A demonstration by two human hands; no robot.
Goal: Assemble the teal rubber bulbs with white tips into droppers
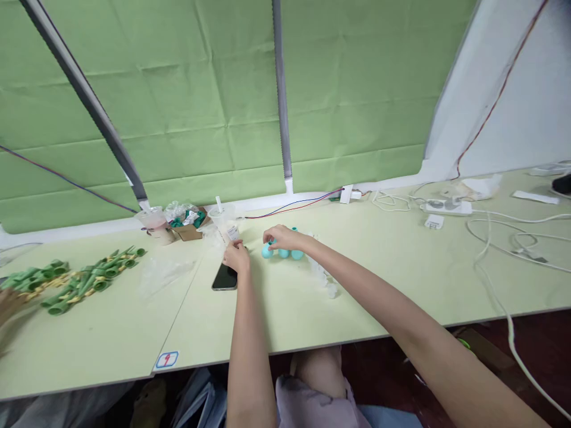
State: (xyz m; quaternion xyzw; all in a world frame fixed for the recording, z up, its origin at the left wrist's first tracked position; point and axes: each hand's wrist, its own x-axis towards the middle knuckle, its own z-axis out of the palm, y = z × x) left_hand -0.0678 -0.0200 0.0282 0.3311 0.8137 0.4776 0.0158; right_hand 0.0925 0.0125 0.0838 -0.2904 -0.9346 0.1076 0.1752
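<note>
Several small turquoise, round-bodied pieces with narrow necks stand in a cluster on the table, one of them a turquoise piece [297, 254] at the cluster's right. My right hand [283, 236] reaches over them from the right, its fingers closed around the leftmost turquoise piece [266, 252]. Over the top of a black phone [224, 278] is my left hand [236, 257], fingers pinched together beside a clear plastic cup [222, 221] with a straw. What those fingers hold, if anything, is too small to tell. Translucent white pieces [322, 273] lie in a row right of the turquoise ones.
Green tubular pieces [100, 280] lie at left, where another person's hand [11, 303] touches some. A pink drink cup [158, 226], a small cardboard box [191, 230] and a plastic bag [163, 274] stand nearby. A power strip [446, 207] and white cables [486, 255] occupy the right.
</note>
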